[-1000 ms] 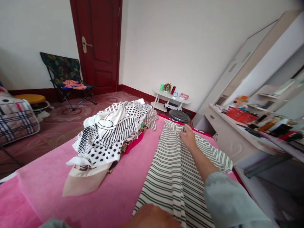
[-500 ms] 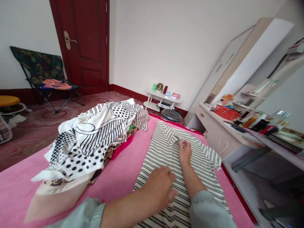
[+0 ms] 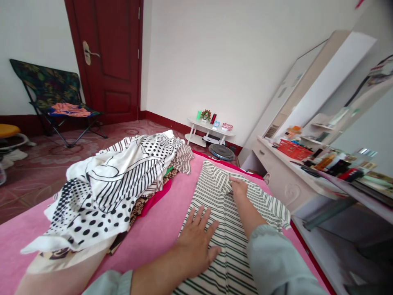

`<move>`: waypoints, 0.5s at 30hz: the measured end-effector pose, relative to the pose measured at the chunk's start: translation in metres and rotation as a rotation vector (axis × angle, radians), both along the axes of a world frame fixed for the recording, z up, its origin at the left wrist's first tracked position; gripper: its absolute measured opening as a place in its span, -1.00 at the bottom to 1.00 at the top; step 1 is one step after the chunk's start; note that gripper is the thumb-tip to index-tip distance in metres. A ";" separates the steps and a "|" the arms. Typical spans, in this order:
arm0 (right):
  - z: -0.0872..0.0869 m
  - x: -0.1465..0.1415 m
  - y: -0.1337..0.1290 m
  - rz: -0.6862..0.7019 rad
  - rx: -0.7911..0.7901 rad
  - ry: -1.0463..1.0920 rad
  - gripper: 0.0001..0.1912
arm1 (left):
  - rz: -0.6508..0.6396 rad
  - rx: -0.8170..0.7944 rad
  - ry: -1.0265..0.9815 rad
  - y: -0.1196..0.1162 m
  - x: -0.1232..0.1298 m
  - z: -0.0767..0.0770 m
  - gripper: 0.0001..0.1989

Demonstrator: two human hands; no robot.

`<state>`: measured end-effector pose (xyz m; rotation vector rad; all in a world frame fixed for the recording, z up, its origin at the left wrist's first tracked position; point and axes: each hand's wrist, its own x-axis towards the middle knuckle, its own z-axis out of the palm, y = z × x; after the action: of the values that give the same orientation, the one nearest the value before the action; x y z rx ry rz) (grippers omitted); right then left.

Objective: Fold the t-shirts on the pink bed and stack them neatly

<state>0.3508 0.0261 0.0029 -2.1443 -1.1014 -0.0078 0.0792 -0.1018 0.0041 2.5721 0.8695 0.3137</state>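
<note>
A white garment with dark green stripes [image 3: 215,205] lies spread on the pink bed cover [image 3: 159,217]. My left hand [image 3: 198,241] rests flat on the garment's lower left part, fingers spread. Near the collar, my right hand [image 3: 238,188] is closed, with its fingertips at the neckline; cloth seems pinched there, though the thumb is hidden. To the left is a heap of clothes, topped by a white one with black dots and lines [image 3: 123,172].
A dressing table [image 3: 276,172] with a red basket [image 3: 293,149] and bottles stands at the right. Behind the bed are a low white shelf [image 3: 211,128] and a round dark object [image 3: 221,152]. A folding chair [image 3: 52,90] stands by the red door [image 3: 107,49].
My left hand has opened out, moved slightly left and now lies flat on the striped cloth. My right hand has stayed near the collar, and its fingers have turned more toward the left.
</note>
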 end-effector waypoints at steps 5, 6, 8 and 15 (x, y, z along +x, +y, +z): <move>0.009 -0.007 -0.010 -0.135 -0.047 -0.122 -0.57 | 0.000 -0.010 0.000 0.002 0.001 -0.002 -0.31; 0.013 -0.011 -0.009 -0.125 -0.046 -0.165 -0.56 | 0.001 -0.012 0.002 0.002 0.001 -0.001 -0.31; 0.019 -0.022 -0.004 -0.030 -0.049 -0.251 -0.56 | -0.003 -0.024 0.000 0.002 0.000 0.001 -0.31; 0.002 -0.046 0.032 0.387 -0.364 -0.385 -0.44 | -0.016 -0.054 -0.048 0.002 -0.001 0.002 -0.28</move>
<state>0.3044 0.0579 0.0046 -2.2594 -1.8524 -0.0456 0.0782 -0.0996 0.0057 2.5099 0.8283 0.3412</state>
